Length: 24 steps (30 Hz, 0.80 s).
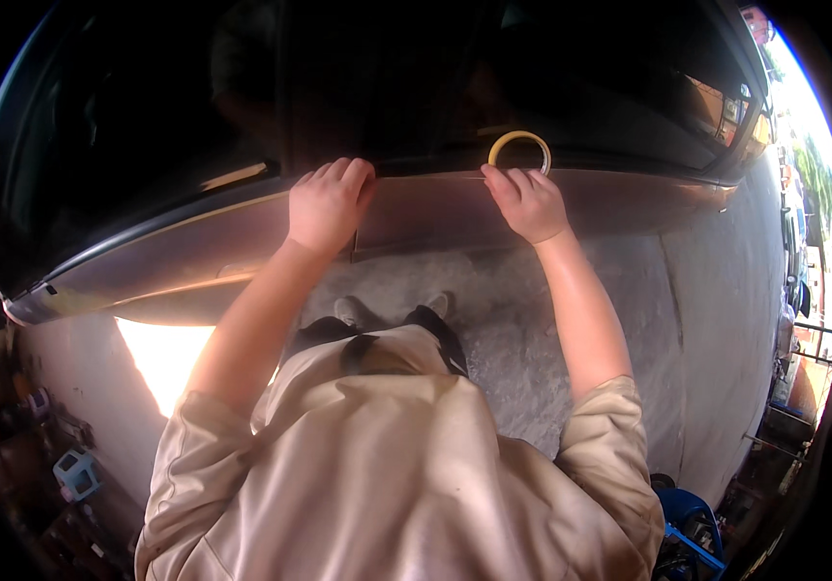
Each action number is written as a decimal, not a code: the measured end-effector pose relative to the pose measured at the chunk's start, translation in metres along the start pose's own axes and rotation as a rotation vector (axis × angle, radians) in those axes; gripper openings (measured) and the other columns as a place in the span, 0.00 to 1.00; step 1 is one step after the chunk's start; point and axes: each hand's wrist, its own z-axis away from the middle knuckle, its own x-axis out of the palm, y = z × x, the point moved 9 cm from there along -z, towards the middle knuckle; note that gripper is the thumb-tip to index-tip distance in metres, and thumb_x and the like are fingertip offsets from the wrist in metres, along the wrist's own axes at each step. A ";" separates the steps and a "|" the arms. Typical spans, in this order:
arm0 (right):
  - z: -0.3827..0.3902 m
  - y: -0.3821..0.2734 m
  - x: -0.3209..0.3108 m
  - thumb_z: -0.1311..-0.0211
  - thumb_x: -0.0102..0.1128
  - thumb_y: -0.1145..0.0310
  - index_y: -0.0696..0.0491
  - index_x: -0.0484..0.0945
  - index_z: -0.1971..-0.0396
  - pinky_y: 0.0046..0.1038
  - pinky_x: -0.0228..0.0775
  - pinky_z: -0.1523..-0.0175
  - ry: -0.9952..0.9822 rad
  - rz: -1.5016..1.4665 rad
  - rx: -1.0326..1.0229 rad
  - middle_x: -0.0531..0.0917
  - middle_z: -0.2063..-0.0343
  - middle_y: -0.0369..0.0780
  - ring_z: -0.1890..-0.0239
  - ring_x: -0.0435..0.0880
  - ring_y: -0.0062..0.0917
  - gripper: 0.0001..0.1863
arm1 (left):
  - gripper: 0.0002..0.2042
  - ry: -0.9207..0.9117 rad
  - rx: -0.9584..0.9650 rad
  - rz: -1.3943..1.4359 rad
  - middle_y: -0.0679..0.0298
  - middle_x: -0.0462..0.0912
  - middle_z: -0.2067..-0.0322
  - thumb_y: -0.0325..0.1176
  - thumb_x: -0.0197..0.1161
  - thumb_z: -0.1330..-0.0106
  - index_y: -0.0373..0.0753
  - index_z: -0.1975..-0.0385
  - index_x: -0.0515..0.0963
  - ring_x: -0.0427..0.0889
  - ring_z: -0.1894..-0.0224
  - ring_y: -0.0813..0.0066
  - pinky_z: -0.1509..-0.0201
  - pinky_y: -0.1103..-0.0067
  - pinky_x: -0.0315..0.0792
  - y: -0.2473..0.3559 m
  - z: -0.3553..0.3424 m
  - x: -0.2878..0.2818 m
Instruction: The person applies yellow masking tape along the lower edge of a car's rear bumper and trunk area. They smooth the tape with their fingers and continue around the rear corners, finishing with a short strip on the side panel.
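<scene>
At the lower edge of the car window (pixel 387 107), the right hand (pixel 532 205) gripped a roll of tape (pixel 516 136); the left hand (pixel 327 205) lay curled along that edge, its grasp impossible to tell.

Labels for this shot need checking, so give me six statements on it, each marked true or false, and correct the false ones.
1. The left hand is at the side of the car. True.
2. The right hand is away from the yellow roll of tape. False: it is at the roll's lower edge.
3. Both hands are gloved. False: both are bare.
4. The shirt is beige. True.
5. Its sleeves reach the wrists. False: the forearms are uncovered.
6. Shoes are in view. True.
</scene>
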 end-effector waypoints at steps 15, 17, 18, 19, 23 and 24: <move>-0.003 0.000 0.006 0.39 0.78 0.66 0.44 0.80 0.65 0.28 0.69 0.71 0.082 0.034 0.106 0.77 0.74 0.31 0.79 0.74 0.28 0.11 | 0.10 0.113 -0.033 -0.044 0.70 0.81 0.73 0.36 0.78 0.38 0.47 0.67 0.80 0.85 0.69 0.68 0.64 0.72 0.79 0.001 0.007 0.002; -0.001 0.000 0.008 0.39 0.77 0.66 0.44 0.79 0.66 0.28 0.69 0.71 0.076 0.055 0.108 0.77 0.74 0.32 0.80 0.75 0.29 0.11 | 0.10 0.133 0.061 -0.115 0.71 0.80 0.72 0.36 0.78 0.39 0.48 0.65 0.80 0.85 0.68 0.69 0.64 0.72 0.78 0.012 0.005 0.004; -0.001 0.000 0.009 0.38 0.77 0.66 0.44 0.79 0.66 0.28 0.69 0.71 0.075 0.060 0.109 0.78 0.74 0.32 0.80 0.75 0.29 0.11 | 0.11 0.143 0.108 -0.152 0.71 0.80 0.71 0.36 0.78 0.39 0.48 0.65 0.80 0.85 0.68 0.70 0.64 0.72 0.78 0.018 0.003 0.005; -0.001 -0.001 0.009 0.38 0.77 0.66 0.44 0.79 0.66 0.29 0.70 0.71 0.074 0.065 0.111 0.78 0.73 0.32 0.80 0.75 0.29 0.11 | 0.11 0.128 0.135 -0.155 0.71 0.80 0.70 0.37 0.77 0.39 0.48 0.64 0.80 0.84 0.66 0.70 0.63 0.72 0.78 0.022 0.001 0.008; -0.002 0.000 0.010 0.38 0.76 0.66 0.44 0.79 0.66 0.29 0.70 0.70 0.066 0.033 0.134 0.79 0.73 0.32 0.80 0.76 0.29 0.10 | 0.13 0.080 0.254 -0.173 0.71 0.78 0.68 0.38 0.76 0.40 0.50 0.61 0.78 0.82 0.63 0.70 0.62 0.71 0.76 0.028 -0.004 0.027; 0.000 0.001 0.010 0.38 0.76 0.66 0.44 0.79 0.66 0.29 0.70 0.70 0.064 0.027 0.147 0.79 0.73 0.32 0.80 0.76 0.29 0.10 | 0.13 0.068 0.290 -0.176 0.71 0.78 0.67 0.38 0.76 0.41 0.50 0.60 0.78 0.82 0.63 0.70 0.62 0.72 0.76 0.032 -0.006 0.030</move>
